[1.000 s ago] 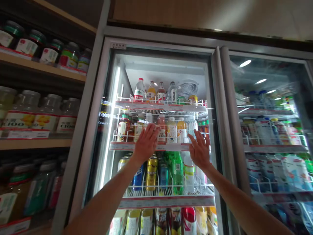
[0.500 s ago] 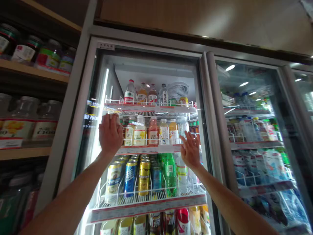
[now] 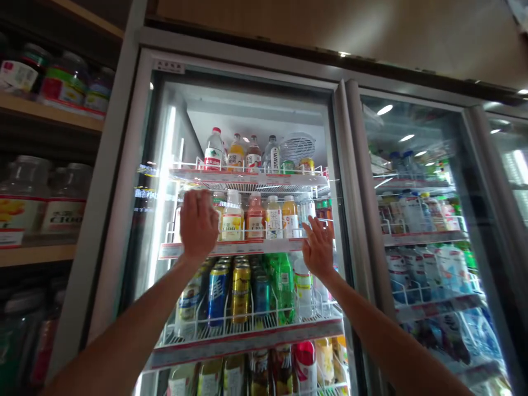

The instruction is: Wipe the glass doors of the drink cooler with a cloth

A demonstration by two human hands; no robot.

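My left hand (image 3: 199, 223) is raised flat, fingers pointing to 12 o'clock, covering the left end of the bottle row (image 3: 256, 217) on the second fridge shelf (image 3: 247, 247); if it grips something I cannot tell. My right hand (image 3: 318, 247) is open at the row's 3 o'clock end. The bottles stand upright: yellow, red, pale, orange, clear.

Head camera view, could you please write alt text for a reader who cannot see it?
The person's left hand and right hand are raised open-palmed at the glass door of a lit drinks fridge, level with its white wire shelf of bottles; cans stand below.
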